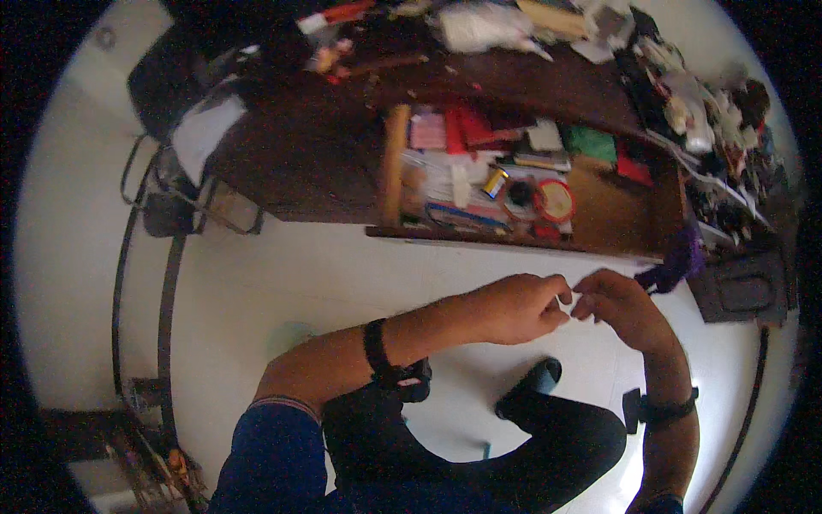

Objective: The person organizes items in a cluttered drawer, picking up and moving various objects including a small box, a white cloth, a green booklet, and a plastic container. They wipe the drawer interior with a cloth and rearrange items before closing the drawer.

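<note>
My left hand [530, 310] and my right hand [616, 308] are raised in front of the open drawer [616, 221], fingertips almost meeting. Both have curled fingers. Blur hides whether anything small is pinched between them. Inside the drawer, a roll with a red rim [555, 199] lies near a black round item [519, 191] and a small yellow box-like item [496, 183]. A blue strip-shaped item [465, 217] rests along the drawer's front. Farther back are red papers or folders [469, 128], a white block [544, 137], a green packet [591, 143] and a red packet [634, 166].
Above the drawer, the dark wooden desk [302, 141] carries a white bundle [481, 29] and scattered small things. A cluttered heap [693, 115] stands at right, with purple cloth [684, 257] hanging by the drawer corner. White paper [205, 135] overhangs the desk's left end.
</note>
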{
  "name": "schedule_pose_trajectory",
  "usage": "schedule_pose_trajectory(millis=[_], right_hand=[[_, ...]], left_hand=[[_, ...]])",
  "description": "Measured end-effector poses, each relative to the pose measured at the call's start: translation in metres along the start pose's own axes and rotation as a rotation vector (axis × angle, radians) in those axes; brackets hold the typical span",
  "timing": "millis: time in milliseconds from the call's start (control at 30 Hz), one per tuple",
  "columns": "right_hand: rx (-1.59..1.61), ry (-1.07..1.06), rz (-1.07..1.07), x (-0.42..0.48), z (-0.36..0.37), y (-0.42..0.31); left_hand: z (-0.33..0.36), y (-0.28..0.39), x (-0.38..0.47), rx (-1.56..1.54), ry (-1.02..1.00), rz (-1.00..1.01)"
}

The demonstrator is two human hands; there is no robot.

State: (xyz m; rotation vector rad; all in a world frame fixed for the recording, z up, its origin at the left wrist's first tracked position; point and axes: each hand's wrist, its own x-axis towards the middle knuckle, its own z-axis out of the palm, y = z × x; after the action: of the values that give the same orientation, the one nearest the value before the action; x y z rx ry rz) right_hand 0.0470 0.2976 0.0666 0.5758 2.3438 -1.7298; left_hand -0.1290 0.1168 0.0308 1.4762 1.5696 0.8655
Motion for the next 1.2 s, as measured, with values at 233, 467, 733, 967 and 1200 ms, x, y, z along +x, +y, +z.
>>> schedule_pose_trajectory(millis=[233, 467, 733, 967, 1200], right_hand=[[-0.028, -0.004, -0.109, -0.02, -0.003, -0.057], [-0.079, -0.036, -0.13, -0.07, 0.006, -0.074], [-0.062, 0.024, 0.027, -0.126, 0.007, -0.028], [-0.398, 0.143, 0.011, -0.044, -0.001, -0.073], [-1.376, 0.506, -0.287, 0.157, -0.002, -0.193]], left_hand=[[-0.048, 0.061, -0.037, 0.103, 0.115, 0.023], [-0.035, 0.086, -0.063, 0.065, 0.203, 0.087], [0.03, 0.068, -0.087, -0.135, 0.197, 0.021], [0.002, 0.005, -0.063, -0.416, 0.233, 0.054], [-0.02, -0.081, -0.066, -0.576, 0.469, 0.069]])
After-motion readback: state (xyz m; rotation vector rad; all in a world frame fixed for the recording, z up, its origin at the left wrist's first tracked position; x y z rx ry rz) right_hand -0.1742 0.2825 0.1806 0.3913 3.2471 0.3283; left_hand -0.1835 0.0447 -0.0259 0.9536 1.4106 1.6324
